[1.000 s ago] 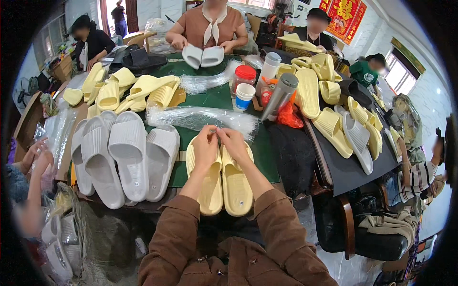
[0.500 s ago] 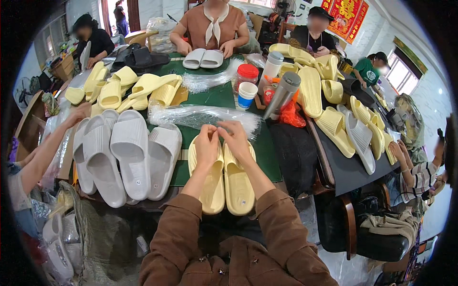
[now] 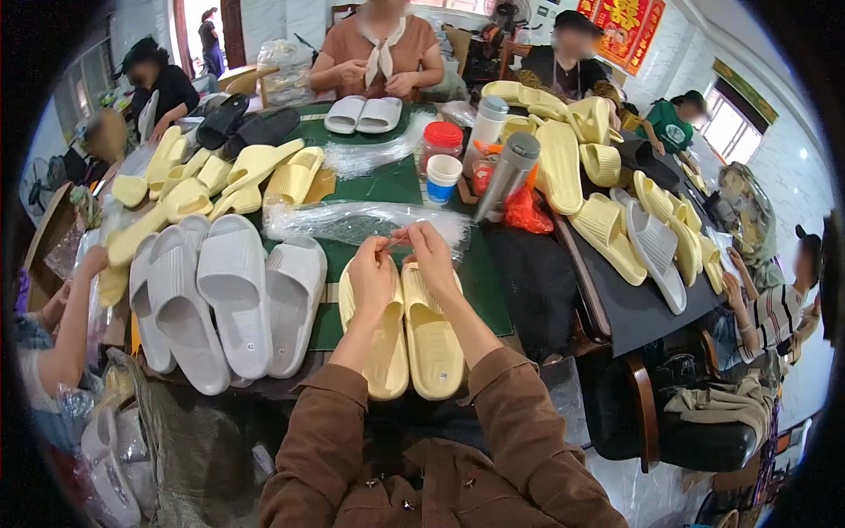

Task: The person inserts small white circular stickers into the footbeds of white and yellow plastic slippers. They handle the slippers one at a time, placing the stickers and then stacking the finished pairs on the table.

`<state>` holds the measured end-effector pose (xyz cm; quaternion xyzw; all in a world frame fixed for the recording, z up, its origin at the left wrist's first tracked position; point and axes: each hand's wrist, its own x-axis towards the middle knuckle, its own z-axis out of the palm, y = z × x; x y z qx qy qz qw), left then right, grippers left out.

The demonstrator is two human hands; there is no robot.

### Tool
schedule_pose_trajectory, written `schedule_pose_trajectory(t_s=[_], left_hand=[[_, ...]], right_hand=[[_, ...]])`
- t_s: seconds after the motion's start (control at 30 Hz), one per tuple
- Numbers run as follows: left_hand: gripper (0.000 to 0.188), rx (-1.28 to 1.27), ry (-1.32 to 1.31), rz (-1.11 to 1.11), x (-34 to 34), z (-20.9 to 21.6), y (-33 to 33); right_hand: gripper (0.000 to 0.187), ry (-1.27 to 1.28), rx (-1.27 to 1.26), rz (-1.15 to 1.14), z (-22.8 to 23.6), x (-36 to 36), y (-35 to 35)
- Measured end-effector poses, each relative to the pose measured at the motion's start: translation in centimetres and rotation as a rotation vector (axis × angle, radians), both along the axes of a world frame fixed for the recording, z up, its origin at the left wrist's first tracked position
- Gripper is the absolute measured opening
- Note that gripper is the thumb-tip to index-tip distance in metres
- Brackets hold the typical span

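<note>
From my remote seat, I see the left hand (image 3: 373,280) and right hand (image 3: 431,264) close together, fingertips bunched; whether they pinch anything, I can't tell. Yellow slippers (image 3: 436,356) lie beneath, heels toward six o'clock at the green tabletop's (image 3: 489,304) edge: a wrist bump could topple them.

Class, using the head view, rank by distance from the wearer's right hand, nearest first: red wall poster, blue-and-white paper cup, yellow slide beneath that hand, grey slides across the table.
1. Yellow slide: under the right hand.
2. Paper cup: just beyond the hand.
3. Grey slides: farther off, leftward.
4. Red wall poster: far back, upper right.
</note>
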<state>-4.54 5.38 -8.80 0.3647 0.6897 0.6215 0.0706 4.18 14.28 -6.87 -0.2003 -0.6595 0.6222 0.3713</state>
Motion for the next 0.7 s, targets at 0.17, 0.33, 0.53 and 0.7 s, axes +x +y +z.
schedule_pose_trajectory(t_s=[0.17,0.33,0.53,0.7], left_hand=[[0.036,-0.002,0.290,0.027,-0.4,-0.7,0.0],[0.045,0.013,0.333,0.052,-0.2,-0.8,0.5],[0.044,0.009,0.274,0.032,-0.9,-1.8,0.3],[0.037,0.008,0.230,0.018,-0.6,-1.6,0.5]], right_hand=[[0.025,0.218,-0.257,0.028,2.1,0.6,0.0],[0.022,0.329,-0.331,0.033,3.2,4.9,1.2],[0.023,0.255,0.050,-0.354,8.4,15.0,2.6],[0.029,0.089,0.259,-0.952,9.8,26.9,8.5]])
